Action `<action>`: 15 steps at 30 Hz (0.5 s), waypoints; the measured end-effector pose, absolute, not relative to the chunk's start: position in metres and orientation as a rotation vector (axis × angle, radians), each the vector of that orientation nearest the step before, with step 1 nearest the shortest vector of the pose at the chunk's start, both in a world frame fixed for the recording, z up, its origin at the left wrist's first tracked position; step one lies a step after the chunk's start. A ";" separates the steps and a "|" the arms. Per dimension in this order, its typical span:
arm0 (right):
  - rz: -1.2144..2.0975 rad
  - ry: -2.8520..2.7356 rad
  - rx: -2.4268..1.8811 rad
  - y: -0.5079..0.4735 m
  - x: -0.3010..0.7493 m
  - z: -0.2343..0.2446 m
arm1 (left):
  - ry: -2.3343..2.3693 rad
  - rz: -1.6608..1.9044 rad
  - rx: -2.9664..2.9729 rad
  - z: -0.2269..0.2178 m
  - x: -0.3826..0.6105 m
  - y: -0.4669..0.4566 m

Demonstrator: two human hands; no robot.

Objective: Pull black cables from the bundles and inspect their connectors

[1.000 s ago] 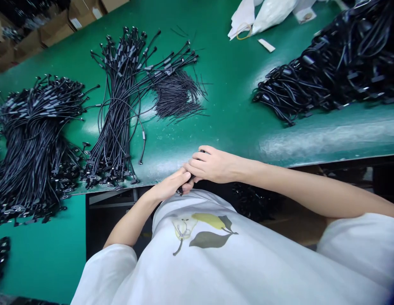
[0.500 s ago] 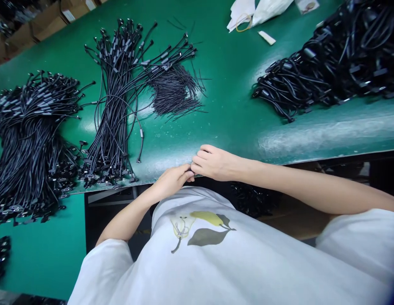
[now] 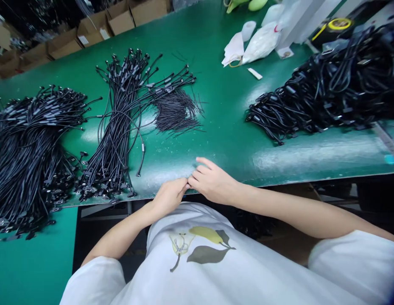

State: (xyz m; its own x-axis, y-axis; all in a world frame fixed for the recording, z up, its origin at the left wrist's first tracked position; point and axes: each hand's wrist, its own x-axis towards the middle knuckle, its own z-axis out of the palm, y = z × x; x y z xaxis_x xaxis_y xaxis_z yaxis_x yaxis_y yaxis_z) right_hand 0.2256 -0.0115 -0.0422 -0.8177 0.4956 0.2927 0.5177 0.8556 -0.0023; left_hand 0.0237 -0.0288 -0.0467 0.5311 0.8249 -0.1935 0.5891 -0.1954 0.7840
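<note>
At the table's front edge, my left hand (image 3: 169,195) and my right hand (image 3: 212,181) meet at the fingertips. The left fingers are pinched together. On the right hand the thumb side is pinched against the left, and one finger sticks out. Whatever lies between the fingertips is hidden. Ahead of them lies a pile of short black ties (image 3: 174,112). Left of that pile is a bundle of black cables (image 3: 118,114) with grey sleeves and small plugs. A single cable end (image 3: 142,147) hangs off its right side.
The green table (image 3: 216,135) also carries a larger cable bundle (image 3: 25,148) at far left and a heap of coiled cables (image 3: 324,93) at right. Behind are a white bag (image 3: 260,44), a white strip (image 3: 255,73), a tape measure (image 3: 338,25) and cardboard boxes (image 3: 93,29).
My view has tilted up, so more of the table's back shows. My hands stay together at the edge, and a right finger has stretched outward.
</note>
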 end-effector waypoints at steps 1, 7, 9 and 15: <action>-0.105 -2.731 -0.766 -0.012 0.225 -0.046 | 1.164 0.358 1.930 -0.047 0.023 -0.029; -0.150 -2.683 -0.659 -0.002 0.221 -0.072 | 1.203 0.346 1.792 -0.056 0.019 -0.029; -0.142 -2.699 -0.643 0.001 0.220 -0.080 | 1.235 0.338 1.802 -0.061 0.018 -0.029; 0.051 -2.719 -0.566 0.013 0.216 -0.093 | 1.256 0.399 1.760 -0.069 0.020 -0.025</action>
